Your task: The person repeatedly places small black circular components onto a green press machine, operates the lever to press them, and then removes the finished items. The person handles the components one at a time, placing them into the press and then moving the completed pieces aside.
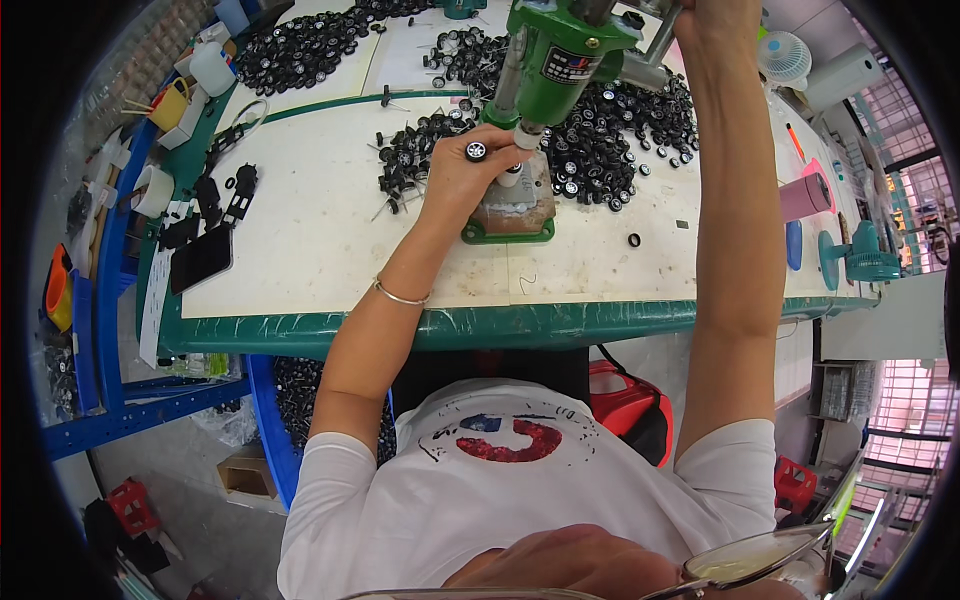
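A green hand-lever press (pixel 556 75) stands at the middle of the bench on a worn metal base (pixel 530 205). My left hand (pixel 462 175) is at its ram, fingers closed, with a small black toy wheel (pixel 475 151) with a silver hub showing among them. The fingertips reach between the ram's tip (pixel 527 136) and a pale round holder (pixel 510 177); what they pinch there is mostly hidden. At the upper edge my right hand (pixel 695 18) is wrapped around the press lever (pixel 660 40), partly cut off by the picture's edge.
Heaps of black wheels (pixel 595 150) lie right of the press, and wheels with thin axles (pixel 415 155) to its left. A dark phone (pixel 202 259) and black plastic parts (pixel 240 192) lie at left. A pink cup (pixel 805 197) and small green fan (pixel 868 255) stand at right.
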Available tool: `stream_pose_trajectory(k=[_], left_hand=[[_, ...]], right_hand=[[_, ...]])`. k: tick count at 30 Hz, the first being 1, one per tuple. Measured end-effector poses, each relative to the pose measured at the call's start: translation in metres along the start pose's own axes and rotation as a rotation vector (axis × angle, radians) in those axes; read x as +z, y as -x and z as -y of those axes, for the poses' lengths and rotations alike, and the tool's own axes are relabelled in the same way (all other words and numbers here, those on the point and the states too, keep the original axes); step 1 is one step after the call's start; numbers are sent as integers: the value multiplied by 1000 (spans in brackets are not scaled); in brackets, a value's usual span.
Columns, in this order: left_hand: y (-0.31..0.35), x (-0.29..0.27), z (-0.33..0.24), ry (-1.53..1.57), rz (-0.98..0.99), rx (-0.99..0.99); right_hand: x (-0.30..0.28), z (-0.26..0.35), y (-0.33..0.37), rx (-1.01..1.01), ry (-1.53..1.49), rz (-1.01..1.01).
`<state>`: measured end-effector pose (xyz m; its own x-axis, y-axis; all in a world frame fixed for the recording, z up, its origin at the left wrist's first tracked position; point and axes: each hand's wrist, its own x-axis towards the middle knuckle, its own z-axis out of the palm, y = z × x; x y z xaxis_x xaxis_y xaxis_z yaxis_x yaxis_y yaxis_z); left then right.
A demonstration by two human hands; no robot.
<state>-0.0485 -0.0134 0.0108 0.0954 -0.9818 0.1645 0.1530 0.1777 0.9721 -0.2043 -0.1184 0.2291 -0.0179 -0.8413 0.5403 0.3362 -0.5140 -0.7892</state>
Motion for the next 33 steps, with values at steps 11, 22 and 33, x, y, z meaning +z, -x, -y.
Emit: stream_pose_trajectory(k=[11,22,33], left_hand=[[-1,0,0,-54,31,61],[4,0,5,-109,-17,130],[7,9,7,-33,72,88]], right_hand=[[8,9,22,-175,-61,10],[5,14,71,-578,-117,93],[-5,6,35,-255,-121,154]])
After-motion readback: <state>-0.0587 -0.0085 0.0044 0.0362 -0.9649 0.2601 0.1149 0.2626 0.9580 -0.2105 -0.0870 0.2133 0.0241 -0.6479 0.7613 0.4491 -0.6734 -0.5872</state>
